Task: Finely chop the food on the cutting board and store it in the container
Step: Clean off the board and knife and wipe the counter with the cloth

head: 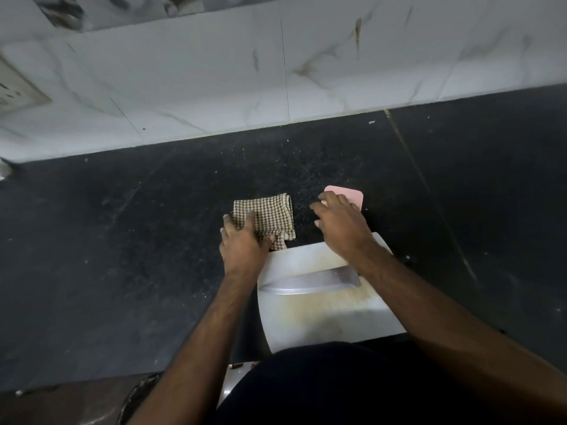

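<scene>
A white cutting board [319,314] lies on the black counter in front of me, with a large steel knife blade [310,283] flat across it; the handle is hidden under my right forearm. No food shows on the board. My left hand [244,245] rests flat on a folded brown-and-white checked cloth [271,216] just beyond the board's left corner. My right hand [340,223] hovers with spread fingers over a pink container lid [349,194], which it mostly covers; whether it touches the lid I cannot tell.
The black stone counter [122,240] carries fine crumbs behind the cloth. A white marble-tiled wall [214,81] runs along the back, with a switch plate [15,90] at far left.
</scene>
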Action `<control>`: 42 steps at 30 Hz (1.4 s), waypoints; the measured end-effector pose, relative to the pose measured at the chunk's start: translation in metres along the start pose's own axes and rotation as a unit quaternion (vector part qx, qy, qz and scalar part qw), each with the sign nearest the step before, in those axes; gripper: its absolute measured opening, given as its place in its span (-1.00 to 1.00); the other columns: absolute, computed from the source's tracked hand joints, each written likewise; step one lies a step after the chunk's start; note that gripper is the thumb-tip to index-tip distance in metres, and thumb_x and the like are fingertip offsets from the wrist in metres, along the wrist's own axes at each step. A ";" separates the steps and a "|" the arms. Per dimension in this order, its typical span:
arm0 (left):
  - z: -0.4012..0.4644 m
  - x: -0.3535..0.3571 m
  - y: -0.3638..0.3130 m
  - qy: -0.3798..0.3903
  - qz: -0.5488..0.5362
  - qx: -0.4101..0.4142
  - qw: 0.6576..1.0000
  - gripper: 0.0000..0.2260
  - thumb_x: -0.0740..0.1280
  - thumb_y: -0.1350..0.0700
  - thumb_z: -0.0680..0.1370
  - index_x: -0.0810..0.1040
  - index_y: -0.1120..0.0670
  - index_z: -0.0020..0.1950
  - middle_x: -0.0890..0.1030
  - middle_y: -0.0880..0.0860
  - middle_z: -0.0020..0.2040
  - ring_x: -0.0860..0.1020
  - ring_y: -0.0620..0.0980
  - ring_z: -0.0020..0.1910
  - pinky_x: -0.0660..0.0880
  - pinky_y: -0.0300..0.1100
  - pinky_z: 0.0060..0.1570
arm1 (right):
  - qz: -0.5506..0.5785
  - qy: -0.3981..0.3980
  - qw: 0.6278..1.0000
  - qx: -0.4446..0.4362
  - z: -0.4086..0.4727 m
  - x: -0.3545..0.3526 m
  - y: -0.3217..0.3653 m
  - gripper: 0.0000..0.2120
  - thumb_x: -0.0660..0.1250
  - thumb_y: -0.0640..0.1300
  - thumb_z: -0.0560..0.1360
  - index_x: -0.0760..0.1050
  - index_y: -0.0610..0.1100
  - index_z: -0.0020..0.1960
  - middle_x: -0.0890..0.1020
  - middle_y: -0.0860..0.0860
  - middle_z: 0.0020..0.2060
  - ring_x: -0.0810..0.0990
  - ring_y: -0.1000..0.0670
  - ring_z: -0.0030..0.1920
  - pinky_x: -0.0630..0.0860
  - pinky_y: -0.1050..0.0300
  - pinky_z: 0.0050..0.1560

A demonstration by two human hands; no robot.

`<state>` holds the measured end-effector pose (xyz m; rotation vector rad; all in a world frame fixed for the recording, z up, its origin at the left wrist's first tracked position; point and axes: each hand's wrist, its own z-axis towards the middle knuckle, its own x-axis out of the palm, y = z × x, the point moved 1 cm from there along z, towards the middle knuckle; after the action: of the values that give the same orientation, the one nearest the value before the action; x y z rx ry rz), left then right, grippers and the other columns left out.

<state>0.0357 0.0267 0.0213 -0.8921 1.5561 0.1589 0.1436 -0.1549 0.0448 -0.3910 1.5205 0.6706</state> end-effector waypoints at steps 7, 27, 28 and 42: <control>0.009 0.008 -0.011 0.008 0.042 0.020 0.999 -0.44 0.40 -0.15 0.58 0.38 -0.10 0.56 0.21 0.24 0.54 0.32 0.32 0.43 0.33 0.26 0.41 | -0.055 0.016 0.996 0.071 0.003 0.001 -0.019 -0.50 0.32 -0.20 0.59 0.35 -0.04 0.50 0.36 -0.10 0.48 0.37 -0.14 0.42 0.39 -0.04 0.36; 0.000 0.025 -0.042 0.037 0.045 0.082 0.995 -0.48 0.37 -0.10 0.62 0.36 -0.15 0.57 0.15 0.22 0.57 0.22 0.27 0.48 0.33 0.27 0.43 | -0.154 0.056 0.980 -0.116 -0.016 -0.015 -0.061 -0.45 0.39 -0.22 0.55 0.33 -0.03 0.49 0.41 -0.03 0.45 0.40 -0.06 0.41 0.43 0.02 0.36; -0.001 0.025 -0.044 0.038 0.043 0.082 0.995 -0.49 0.37 -0.09 0.63 0.37 -0.15 0.57 0.14 0.22 0.58 0.22 0.27 0.49 0.32 0.27 0.42 | -0.157 0.054 0.980 -0.112 -0.015 -0.015 -0.061 -0.46 0.40 -0.22 0.54 0.35 -0.04 0.48 0.42 -0.04 0.43 0.42 -0.07 0.39 0.43 0.01 0.35; 0.000 0.027 -0.048 0.033 0.047 0.079 0.995 -0.52 0.35 -0.05 0.64 0.38 -0.15 0.56 0.14 0.22 0.60 0.22 0.27 0.50 0.30 0.25 0.46 | -0.094 0.014 0.990 -0.101 -0.016 -0.015 -0.066 -0.51 0.54 -0.31 0.40 0.56 -0.15 0.30 0.62 -0.11 0.19 0.59 -0.11 0.18 0.57 0.00 0.14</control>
<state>0.0668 -0.0180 0.0155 -0.7070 1.6480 0.0723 0.1731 -0.2174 0.0476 -0.6904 1.4257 0.6735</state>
